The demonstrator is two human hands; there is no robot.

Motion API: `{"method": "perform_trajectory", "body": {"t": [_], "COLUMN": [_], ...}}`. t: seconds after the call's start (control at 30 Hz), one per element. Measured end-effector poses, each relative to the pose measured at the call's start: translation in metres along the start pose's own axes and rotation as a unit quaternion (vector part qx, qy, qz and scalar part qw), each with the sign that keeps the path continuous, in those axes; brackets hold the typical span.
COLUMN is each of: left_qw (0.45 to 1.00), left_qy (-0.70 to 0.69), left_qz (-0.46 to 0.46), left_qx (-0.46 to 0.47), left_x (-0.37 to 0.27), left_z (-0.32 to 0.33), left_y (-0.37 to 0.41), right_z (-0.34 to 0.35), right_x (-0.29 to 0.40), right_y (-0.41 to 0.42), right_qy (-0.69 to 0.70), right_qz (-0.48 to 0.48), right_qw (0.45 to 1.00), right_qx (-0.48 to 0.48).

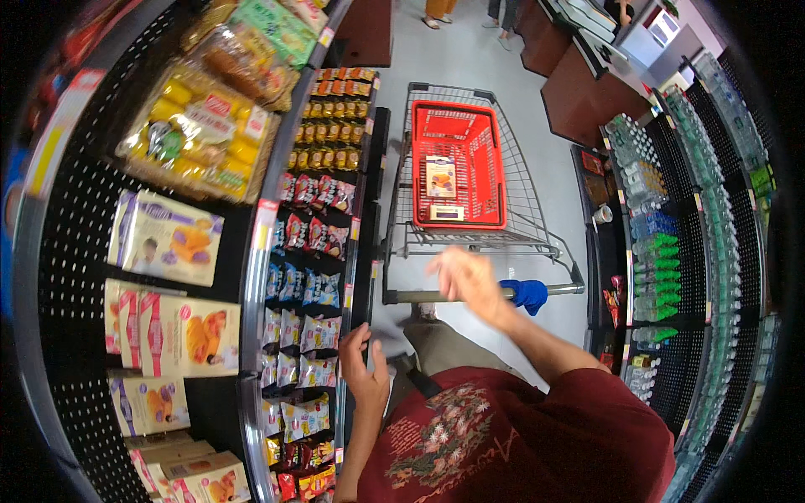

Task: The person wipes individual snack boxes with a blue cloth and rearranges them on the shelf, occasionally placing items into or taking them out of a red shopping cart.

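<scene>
My right hand (pixel 471 280), blurred, is over the handle bar (pixel 453 295) of a wire shopping cart (pixel 522 195); I see nothing held in it. A bunched blue cloth or bag (pixel 527 295) is wrapped around the bar to its right. Inside the cart stands a red plastic basket (pixel 458 108). A cream pastry box (pixel 440 176) lies in the basket, and a smaller cream box (pixel 446 212) rests at its near end. My left hand (pixel 363 364) is empty with fingers apart, beside the edge of the snack shelf (pixel 347 302).
Boxed pastries (pixel 188 333) and a large bread pack (pixel 201 129) fill the upper left shelf; snack bags (pixel 321 333) line the lower one. Bottled drinks (pixel 654 276) stand on the right shelves. Ahead are a brown counter (pixel 575 94) and people's legs (pixel 439 9) on the grey floor.
</scene>
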State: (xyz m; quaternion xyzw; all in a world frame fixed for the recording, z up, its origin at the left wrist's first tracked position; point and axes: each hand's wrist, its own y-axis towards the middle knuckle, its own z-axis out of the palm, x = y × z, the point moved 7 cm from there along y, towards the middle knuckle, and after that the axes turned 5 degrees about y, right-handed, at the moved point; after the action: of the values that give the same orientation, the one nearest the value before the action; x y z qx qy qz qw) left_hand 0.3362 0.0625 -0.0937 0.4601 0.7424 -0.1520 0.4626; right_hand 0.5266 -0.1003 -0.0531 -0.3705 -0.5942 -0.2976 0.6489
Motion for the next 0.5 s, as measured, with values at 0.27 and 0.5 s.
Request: {"method": "perform_trajectory", "body": {"t": [0.27,0.5], "left_qw": [0.998,0.983], "left_qy": [0.025,0.164], "left_qz": [0.036,0.024], "left_qx": [0.049,0.082], "left_x": [-0.021,0.003], "left_z": [0.097,0.139], "left_y": [0.081,0.085], "right_z": [-0.204,-0.22], "right_x": [-0.128,-0.267], "right_y": [0.142,0.193], "right_qy": [-0.225,-0.419], "right_qz": [0.151,0.313], "right_qw": [0.954,0.852], "right_qx": [-0.128,-0.016]}}
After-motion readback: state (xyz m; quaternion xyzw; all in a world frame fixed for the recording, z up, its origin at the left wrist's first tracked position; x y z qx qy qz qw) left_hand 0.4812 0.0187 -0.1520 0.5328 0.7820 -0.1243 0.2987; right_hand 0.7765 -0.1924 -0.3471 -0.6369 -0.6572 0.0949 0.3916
